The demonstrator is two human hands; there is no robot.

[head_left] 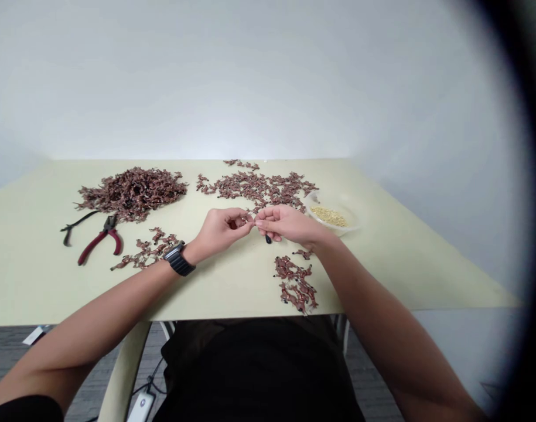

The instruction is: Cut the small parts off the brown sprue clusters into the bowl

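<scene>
My left hand (226,230), with a dark watch (180,259) at its wrist, is closed in a pinch around what looks like a small brown animal figure, mostly covered by the fingers. My right hand (287,224) meets it fingertip to fingertip, also pinched; whatever lies between its thumb and finger is too small to make out. Below the right fingers a black rounded tip (268,239) shows, and I cannot tell whether it is held. Just behind both hands spreads a loose layer of brown animal figures (261,186). A clear round dish (355,220) holding tiny gold-coloured pieces (329,216) stands beside the right wrist.
At the left is a large heap of brown figures (133,190). Red-handled pliers (101,240) and a black-handled tool (77,227) lie before it. Smaller groups of figures lie by the left forearm (147,252) and near the front edge (295,284). A wall rises behind the table (399,258).
</scene>
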